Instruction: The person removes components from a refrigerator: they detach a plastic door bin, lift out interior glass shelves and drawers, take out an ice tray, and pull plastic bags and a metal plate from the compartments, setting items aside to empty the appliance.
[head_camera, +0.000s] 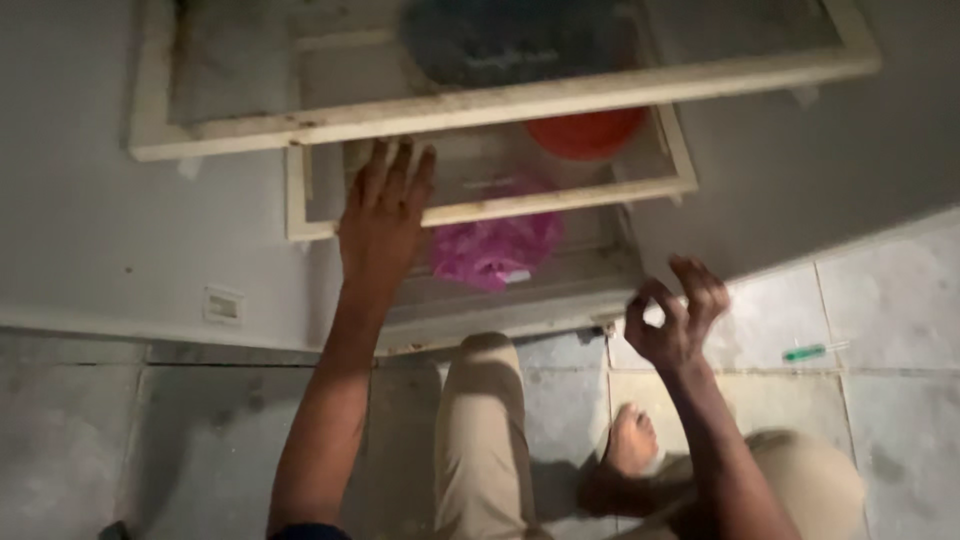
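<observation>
A crouching person's left hand (385, 215) lies flat, fingers spread, against the frame of the lower cabinet door (480, 205), gripping nothing. The right hand (672, 312) hovers empty, fingers loosely curled, well apart from the cabinet. Both doors hang open: the lower one under the left palm, the upper door (500, 100) above it. Just right of that palm sit one pink plastic bag (495, 250) and, higher, one orange bowl (585, 132); neither has been taken out. One green pen (812, 352) lies on the floor tiles (200, 440) beyond the right hand.

Cream-white cabinet frame (520, 100), pink plastic bag (495, 250), orange-red bowl (585, 132), khaki trousers (480, 440), grey floor tiles (200, 450), green pen (805, 353).
</observation>
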